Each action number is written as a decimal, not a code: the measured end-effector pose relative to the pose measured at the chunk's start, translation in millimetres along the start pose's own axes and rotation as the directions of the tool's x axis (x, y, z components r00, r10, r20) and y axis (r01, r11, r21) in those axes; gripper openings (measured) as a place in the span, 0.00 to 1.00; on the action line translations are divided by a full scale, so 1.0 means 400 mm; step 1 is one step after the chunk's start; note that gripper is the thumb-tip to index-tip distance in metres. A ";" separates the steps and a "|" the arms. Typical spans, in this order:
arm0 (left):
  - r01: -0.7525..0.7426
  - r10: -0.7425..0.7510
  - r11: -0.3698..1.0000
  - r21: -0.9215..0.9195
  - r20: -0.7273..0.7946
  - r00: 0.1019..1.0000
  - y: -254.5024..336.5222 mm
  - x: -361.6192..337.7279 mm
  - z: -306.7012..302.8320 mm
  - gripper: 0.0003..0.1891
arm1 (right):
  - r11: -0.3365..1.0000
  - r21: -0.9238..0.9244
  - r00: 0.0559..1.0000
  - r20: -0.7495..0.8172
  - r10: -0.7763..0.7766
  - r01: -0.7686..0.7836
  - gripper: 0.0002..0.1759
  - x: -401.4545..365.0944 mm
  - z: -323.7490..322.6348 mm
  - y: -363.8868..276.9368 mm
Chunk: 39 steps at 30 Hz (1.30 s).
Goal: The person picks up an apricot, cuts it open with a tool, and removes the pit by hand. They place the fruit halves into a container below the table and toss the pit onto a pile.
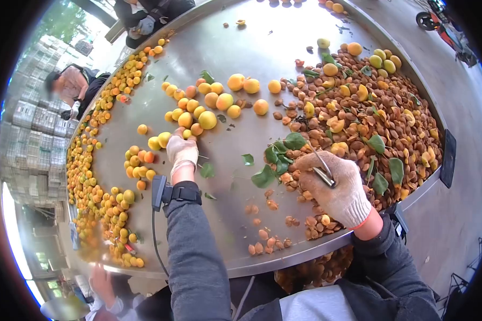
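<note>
Holds a slim knife (pixel 321 168) in the gloved right hand (pixel 337 187), grip shut round the handle, above heaped pits (pixel 359 123) and leaves on the steel counter (pixel 241 53). Reaches the gloved left hand (pixel 182 151) further out, grip curled over 1 small apricot (pixel 186 134) at the near edge of a loose cluster (pixel 209 107); cannot tell whether actually pinched. Looks light, soft-skinned, easily bruised and prone to rolling; probably best taken gently between thumb and fingers across the widest part. Beyond, shows more fruit (pixel 85 176) banked along the left rim, with another person (pixel 91 88) seated there.
</note>
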<state>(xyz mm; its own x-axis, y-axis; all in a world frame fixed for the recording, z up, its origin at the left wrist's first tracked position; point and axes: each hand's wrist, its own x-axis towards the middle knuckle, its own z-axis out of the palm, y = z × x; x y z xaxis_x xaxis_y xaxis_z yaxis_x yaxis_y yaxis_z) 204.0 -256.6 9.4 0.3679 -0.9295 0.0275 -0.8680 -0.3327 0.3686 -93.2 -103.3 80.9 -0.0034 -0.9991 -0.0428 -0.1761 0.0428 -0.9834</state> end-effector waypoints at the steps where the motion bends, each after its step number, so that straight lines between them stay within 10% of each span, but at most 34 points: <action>1: -0.056 0.057 0.998 0.022 -0.035 0.998 -0.018 0.003 0.016 0.25 | 0.993 -0.078 0.996 -0.019 -0.089 0.087 0.09 0.001 0.005 0.021; 4: 0.091 0.024 0.879 -0.468 0.234 0.972 -0.008 -0.063 -0.032 0.28 | 1.000 0.002 1.000 -0.004 -0.029 0.029 0.09 -0.003 0.013 0.016; 6: 0.222 0.113 0.443 -0.868 0.300 0.947 -0.053 -0.117 -0.035 0.28 | 0.999 0.050 0.999 0.030 0.014 -0.016 0.09 -0.008 0.015 0.010; 10: 0.271 0.249 0.220 -0.937 0.323 0.913 -0.020 -0.294 -0.118 0.29 | 0.996 0.079 0.992 0.125 0.024 -0.034 0.09 -0.029 0.037 0.010; 12: 0.451 0.405 -0.217 -0.866 0.341 0.849 0.040 -0.386 -0.172 0.29 | 0.988 0.049 0.973 0.188 0.132 -0.144 0.10 -0.040 0.041 -0.011; 16: 0.571 0.534 -0.440 -0.693 0.310 0.787 0.061 -0.470 -0.125 0.26 | 0.998 0.008 0.970 0.234 -0.069 0.070 0.12 -0.063 0.058 0.018; 39: 0.477 0.036 -0.093 -0.874 0.476 0.879 0.120 -0.558 -0.094 0.37 | 0.991 -0.037 0.920 0.379 -0.103 0.126 0.14 -0.132 0.090 0.045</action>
<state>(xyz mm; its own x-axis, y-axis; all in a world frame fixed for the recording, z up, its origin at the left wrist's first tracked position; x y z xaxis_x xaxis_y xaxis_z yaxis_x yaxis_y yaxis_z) 92.8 -59.0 55.8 0.1337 -0.9045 -0.4049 0.5480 -0.2729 0.7907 -60.8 -49.5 59.1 0.3882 -0.9216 -0.0052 -0.2112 -0.0835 -0.9739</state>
